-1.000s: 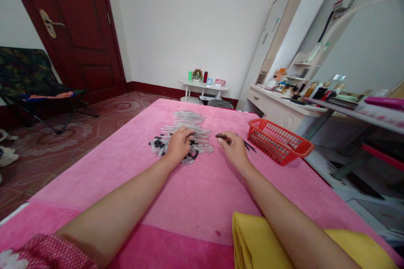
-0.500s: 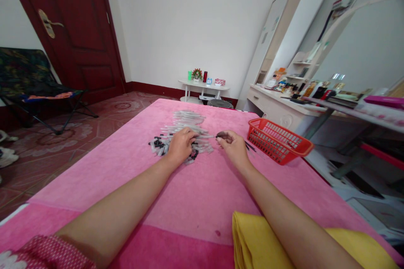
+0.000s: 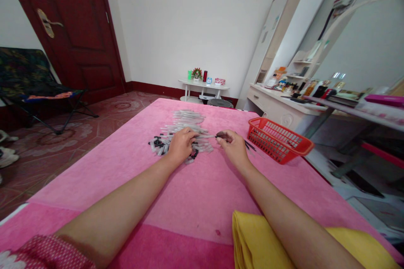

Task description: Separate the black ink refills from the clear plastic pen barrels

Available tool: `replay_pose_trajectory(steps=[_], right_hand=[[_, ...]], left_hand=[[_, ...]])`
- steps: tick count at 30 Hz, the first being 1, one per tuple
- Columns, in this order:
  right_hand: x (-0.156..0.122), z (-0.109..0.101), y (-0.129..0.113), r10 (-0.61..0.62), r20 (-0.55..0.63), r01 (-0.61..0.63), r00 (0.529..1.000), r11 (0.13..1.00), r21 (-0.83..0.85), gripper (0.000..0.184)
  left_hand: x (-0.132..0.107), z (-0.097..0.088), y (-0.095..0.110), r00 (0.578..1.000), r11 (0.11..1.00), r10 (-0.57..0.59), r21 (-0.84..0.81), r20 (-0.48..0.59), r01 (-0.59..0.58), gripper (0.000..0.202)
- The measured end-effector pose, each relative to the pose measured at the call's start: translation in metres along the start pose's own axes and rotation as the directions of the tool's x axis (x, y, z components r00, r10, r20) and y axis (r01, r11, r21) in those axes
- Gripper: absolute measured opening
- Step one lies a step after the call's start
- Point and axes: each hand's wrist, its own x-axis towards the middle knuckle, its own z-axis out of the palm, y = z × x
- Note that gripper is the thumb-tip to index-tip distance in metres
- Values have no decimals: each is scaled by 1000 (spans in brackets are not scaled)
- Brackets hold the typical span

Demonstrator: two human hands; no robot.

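Held a clear tube (image 3: 206, 136) by the pile (image 3: 186, 120), pinched in the left hand (image 3: 182, 143). Pinched a small black bit (image 3: 216, 136) in the right hand (image 3: 232, 145), at the tube's tip. Seemed to be joining the two; next needed steady, straight lining-up. Had a red basket (image 3: 279, 131) farther right.

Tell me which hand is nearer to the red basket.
Right. The right hand is left of the red basket, apart from it, near some thin dark sticks; the left hand is farther left, at the clear tubes.
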Motion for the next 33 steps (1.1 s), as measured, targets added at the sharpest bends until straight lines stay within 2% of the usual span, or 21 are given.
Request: replay_pose_trajectory(steps=[28,33], right_hand=[[-1,0,5,-20,13,20,1000,998,-55,17],[-1,0,4,-30,20,32,999,995,-91,16]], left_hand=[[-1,0,0,1000,1000,30,-11,3,-30,29],[-1,-1,2,998,996,67,61,21,-68,27]])
